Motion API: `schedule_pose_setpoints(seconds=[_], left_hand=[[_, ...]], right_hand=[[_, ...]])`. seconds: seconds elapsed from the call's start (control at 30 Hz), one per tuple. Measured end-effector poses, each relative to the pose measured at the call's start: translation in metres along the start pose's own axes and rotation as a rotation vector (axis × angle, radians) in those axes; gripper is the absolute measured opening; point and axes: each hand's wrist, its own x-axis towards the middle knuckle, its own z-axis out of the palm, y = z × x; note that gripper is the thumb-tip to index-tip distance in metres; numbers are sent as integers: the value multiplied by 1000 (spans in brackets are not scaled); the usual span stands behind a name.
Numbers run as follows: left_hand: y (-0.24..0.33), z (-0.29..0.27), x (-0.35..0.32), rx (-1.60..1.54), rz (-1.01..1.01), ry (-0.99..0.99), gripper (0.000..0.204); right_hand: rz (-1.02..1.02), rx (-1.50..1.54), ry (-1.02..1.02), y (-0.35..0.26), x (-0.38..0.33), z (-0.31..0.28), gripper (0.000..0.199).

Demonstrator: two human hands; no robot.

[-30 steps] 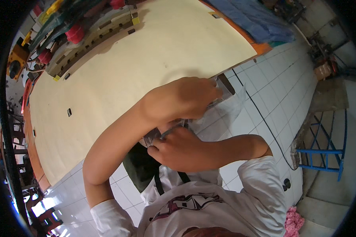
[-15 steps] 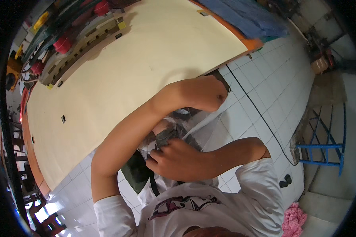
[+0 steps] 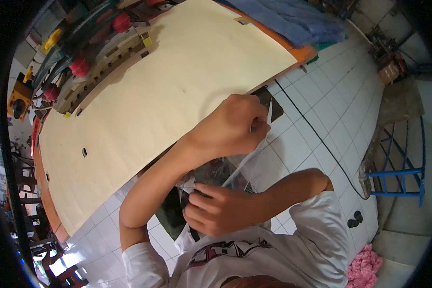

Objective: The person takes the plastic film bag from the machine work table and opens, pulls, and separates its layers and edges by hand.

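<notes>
Clear plastic (image 3: 259,161), a bag or a sheet, hangs between my hands with a pale folded strip running across it. My left hand (image 3: 240,122) reaches over at the table's near right edge, its fingers closed on the plastic's upper edge. Nearer my body, my right hand (image 3: 218,211) is curled at the lower end of the plastic, fingers closed around it. A small dark thing shows by my right fingertips, too covered to name. My left forearm hides part of the plastic.
A table (image 3: 129,125) covered in cream sheet fills the left. On its far side stands a machine with red knobs (image 3: 80,66). Blue cloth (image 3: 293,21) lies at the far end. A black cable (image 3: 317,137) crosses the tiled floor, near a blue metal frame (image 3: 398,173).
My left hand has come slightly nearer and left, turning so its curled fingers show. My right hand has shifted slightly toward my body. The view has tilted a little.
</notes>
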Motion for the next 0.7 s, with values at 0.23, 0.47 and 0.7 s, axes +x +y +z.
schedule_pose_setpoints(seconds=[0.23, 0.47, 0.7], left_hand=[[38, -39, -14, -86, -42, -80, 8], [32, -46, -22, -310, -40, -162, 14], [29, -38, -39, -753, -137, 195, 58]], right_hand=[[790, -1, 676, 63, -56, -68, 35], [770, 788, 433, 93, -91, -74, 19], [740, 755, 459, 86, -78, -104, 12]])
